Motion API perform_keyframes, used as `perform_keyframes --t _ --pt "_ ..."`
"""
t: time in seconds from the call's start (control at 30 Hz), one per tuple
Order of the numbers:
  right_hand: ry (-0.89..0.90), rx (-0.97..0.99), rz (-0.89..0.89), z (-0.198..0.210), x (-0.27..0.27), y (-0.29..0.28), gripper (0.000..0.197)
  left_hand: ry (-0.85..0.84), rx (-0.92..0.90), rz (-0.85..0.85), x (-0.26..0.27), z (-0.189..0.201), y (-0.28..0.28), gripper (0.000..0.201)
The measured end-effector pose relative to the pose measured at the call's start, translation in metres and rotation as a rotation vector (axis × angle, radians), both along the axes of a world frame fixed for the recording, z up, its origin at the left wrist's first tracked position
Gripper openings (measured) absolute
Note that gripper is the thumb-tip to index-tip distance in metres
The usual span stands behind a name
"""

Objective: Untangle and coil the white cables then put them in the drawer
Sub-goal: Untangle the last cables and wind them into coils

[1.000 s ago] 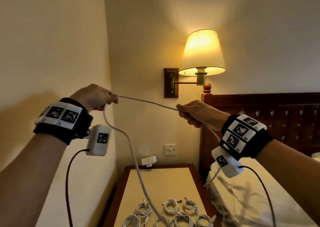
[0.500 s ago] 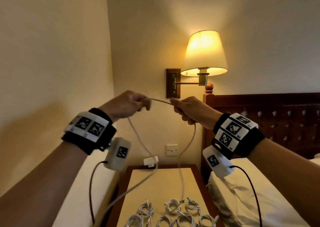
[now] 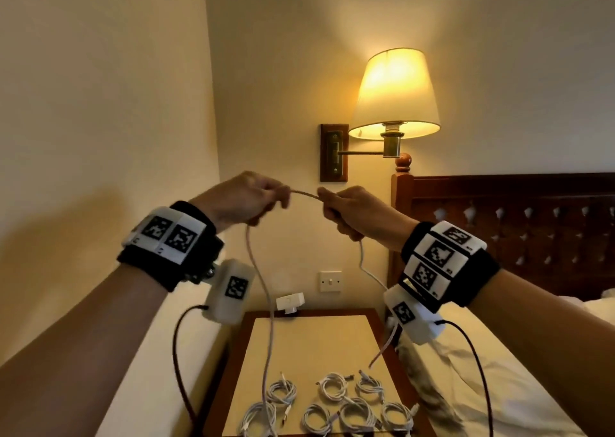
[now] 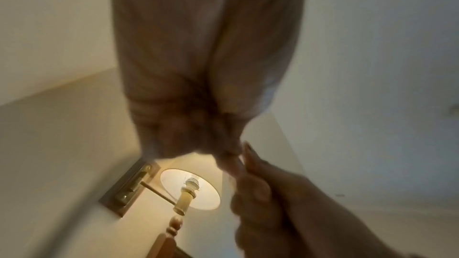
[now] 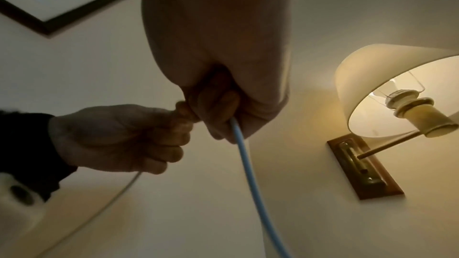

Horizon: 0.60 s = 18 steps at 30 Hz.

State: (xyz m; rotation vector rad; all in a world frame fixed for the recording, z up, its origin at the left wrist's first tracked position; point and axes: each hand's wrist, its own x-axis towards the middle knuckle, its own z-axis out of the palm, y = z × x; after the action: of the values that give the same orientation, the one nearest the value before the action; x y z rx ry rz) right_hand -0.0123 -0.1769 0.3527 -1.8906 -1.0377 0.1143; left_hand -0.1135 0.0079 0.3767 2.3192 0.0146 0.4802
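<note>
1. White cable (image 3: 304, 194) is held in the air above the bedside table (image 3: 319, 343), a short arc of it spanning the small gap between the two hands.
2. The left hand (image 3: 243, 200) is seen with fingers curled, the cable pinched at its fingertips; from it one length hangs down toward 6 o'clock, to the table's near edge.
3. The right hand (image 3: 352, 212) is closed in a fist round the cable; a second length drops from it toward 5 o'clock, its free end hanging above the table.
4. Seven coiled cables (image 3: 332, 406) are laid in two rows on the tabletop, at 6 o'clock from the hands.
5. A lit wall lamp (image 3: 394, 93) is mounted at 1 o'clock from the hands, beside a dark wooden headboard (image 3: 515, 223).
</note>
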Motion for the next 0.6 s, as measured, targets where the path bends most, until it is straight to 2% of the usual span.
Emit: perform_keyframes --t 0.07,0.13,0.17,0.2,0.23,0.27,0.33,0.4,0.47,0.53,0.6 --pt "0.026 -0.025 -0.043 -0.011 0.012 -0.015 0.042 0.033 0.022 0.174 -0.008 0.007 0.023 0.032" --pt "0.035 -0.006 -0.055 -0.020 0.017 -0.026 0.039 0.196 0.089 0.206 -0.015 0.008 0.032 0.028" --pt "0.024 0.011 -0.043 -0.022 0.016 -0.026 0.038 0.278 0.172 0.183 -0.017 0.006 0.029 0.027" --pt "0.002 0.022 -0.021 -0.023 0.012 -0.021 0.037 0.302 0.239 0.137 -0.017 0.003 0.020 0.036" --pt "-0.034 0.020 0.001 -0.021 0.007 -0.014 0.036 0.283 0.248 0.065 -0.014 0.001 0.009 0.051" --pt "-0.074 0.012 0.013 -0.019 0.001 -0.005 0.035 0.258 0.190 -0.027 -0.012 0.000 -0.005 0.055" --pt "-0.111 0.006 0.031 -0.017 -0.004 0.010 0.035 0.204 0.082 -0.134 -0.002 -0.003 -0.024 0.038" --pt "-0.050 0.012 0.041 -0.018 -0.001 0.011 0.037 0.102 0.098 0.003 0.005 0.000 -0.017 0.027" --pt "0.014 -0.018 0.004 -0.023 0.008 -0.002 0.038 0.025 0.134 0.200 0.005 0.004 0.009 0.030" --pt "0.025 -0.047 -0.014 -0.030 0.014 -0.016 0.037 0.106 0.175 0.283 0.001 0.004 0.029 0.031" --pt "-0.001 -0.042 -0.004 -0.031 0.014 -0.018 0.037 0.283 0.222 0.226 -0.001 -0.002 0.023 0.029"
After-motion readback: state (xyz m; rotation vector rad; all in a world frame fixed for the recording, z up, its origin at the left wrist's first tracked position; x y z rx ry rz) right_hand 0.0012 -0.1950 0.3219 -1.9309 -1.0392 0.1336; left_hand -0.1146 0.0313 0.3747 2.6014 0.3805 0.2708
